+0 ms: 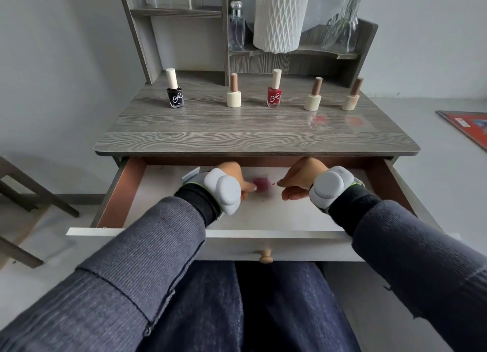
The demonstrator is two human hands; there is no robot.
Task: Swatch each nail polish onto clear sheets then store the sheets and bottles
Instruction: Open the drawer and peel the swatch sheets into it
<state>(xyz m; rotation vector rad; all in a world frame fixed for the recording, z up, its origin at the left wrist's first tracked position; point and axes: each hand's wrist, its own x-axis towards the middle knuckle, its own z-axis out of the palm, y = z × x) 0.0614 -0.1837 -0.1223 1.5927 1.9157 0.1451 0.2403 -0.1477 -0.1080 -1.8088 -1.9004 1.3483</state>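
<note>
Lower centre, white open drawer [158, 231]: we hold a clear plastic sheet with a pink swatch [261, 185] inside.
Grip: our left hand [233, 175] and right hand [299, 179] each pinch its edge.
Done: three swatches painted, we judge.
Left: two red-swatched clear sheets [319, 121] and five nail polish bottles [274, 96] on the grey wood-grain tabletop [237, 137], upper centre.

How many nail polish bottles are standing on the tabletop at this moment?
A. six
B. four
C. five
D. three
C: the row on the tabletop has one black bottle, one red bottle and three cream bottles.
</note>
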